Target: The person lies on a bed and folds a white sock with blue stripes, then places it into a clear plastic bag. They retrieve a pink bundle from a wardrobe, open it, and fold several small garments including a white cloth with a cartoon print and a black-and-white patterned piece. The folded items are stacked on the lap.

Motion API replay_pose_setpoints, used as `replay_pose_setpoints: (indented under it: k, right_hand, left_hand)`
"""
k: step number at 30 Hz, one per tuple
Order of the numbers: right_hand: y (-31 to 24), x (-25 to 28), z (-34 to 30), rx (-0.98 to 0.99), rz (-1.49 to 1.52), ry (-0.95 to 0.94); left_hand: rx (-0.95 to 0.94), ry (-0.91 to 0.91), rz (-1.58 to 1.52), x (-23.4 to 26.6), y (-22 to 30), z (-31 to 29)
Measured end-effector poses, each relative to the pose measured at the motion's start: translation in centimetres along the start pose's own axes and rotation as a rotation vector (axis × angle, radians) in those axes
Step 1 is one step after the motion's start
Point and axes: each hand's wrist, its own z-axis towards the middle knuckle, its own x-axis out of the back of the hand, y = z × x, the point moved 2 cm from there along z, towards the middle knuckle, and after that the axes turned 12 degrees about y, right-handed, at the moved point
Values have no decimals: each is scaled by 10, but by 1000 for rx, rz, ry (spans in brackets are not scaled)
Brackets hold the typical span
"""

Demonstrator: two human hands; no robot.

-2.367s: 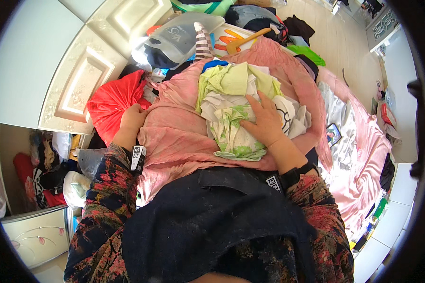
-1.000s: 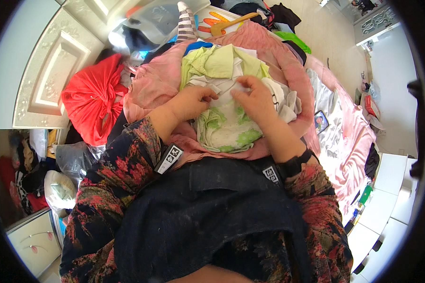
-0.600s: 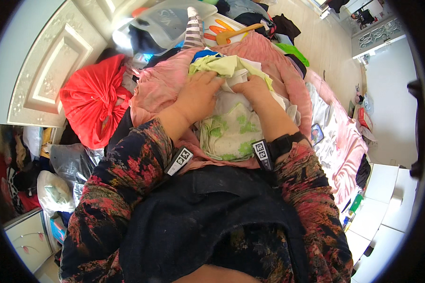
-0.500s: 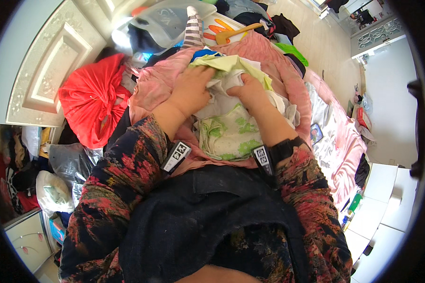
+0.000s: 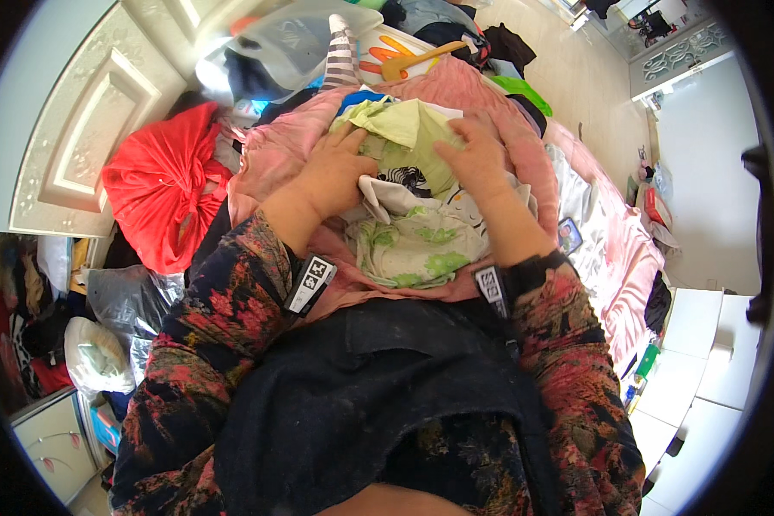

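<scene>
A pile of folded clothes lies on a pink cloth in front of me. My left hand rests on the pile's left side, fingers spread and touching a light green garment. My right hand is at the right edge of that garment, its thumb and fingers apart. A black-and-white print shows on the green fabric. Nearer to me, a white cloth is folded back over a white piece with green patterns. Something blue peeks out beneath the far left of the pile.
A knotted red cloth bundle sits at left by a cream cabinet door. Beyond the pile are a wooden spoon, a striped sock-like item and a clear plastic bag. White drawers stand at right.
Both hands have let go of the white cloth and moved apart. That cloth is now folded toward me, uncovering the printed green garment beneath.
</scene>
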Motion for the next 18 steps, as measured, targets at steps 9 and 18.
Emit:
replay_pose_setpoints:
  k: [9,18]
  right_hand:
    - [25,-12,40,60,-307,-221]
    - [2,26,45,191,141,-69]
  left_hand:
    - [20,36,-43,0,-3,1]
    - [-58,37,-117,19,0,-4]
